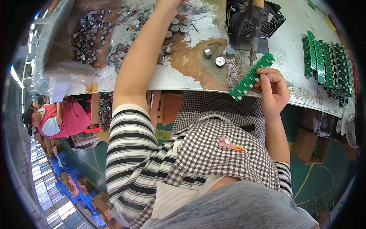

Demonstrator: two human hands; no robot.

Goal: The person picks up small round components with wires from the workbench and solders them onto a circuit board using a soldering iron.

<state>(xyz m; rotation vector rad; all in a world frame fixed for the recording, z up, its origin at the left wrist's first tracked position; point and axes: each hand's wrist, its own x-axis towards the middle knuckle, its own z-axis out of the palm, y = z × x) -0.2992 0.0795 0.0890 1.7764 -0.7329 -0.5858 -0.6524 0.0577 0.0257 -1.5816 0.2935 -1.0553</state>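
My right hand [275,89] pinches a strip of green circuit boards [246,82] by its edge, between thumb and fingers. The strip slants over the table's front edge, its upper end close below the tip of a soldering iron [253,49]. My left arm stretches across the table, and my left hand [168,3] is cut off by the top edge, so its fingers are hidden. Small round motors with thin wires lie around that arm. Nearer the board strip are a silver motor [207,52], a white-faced motor [220,61] and a grey one [230,51].
A black fan [253,23] stands behind the soldering iron. At the right, several green board strips [320,63] lie in rows. A plastic-lined box [57,68] of motors [91,34] sits at the left. Beyond it a person in a red apron [70,116] sits. Cardboard boxes [310,145] stand below right.
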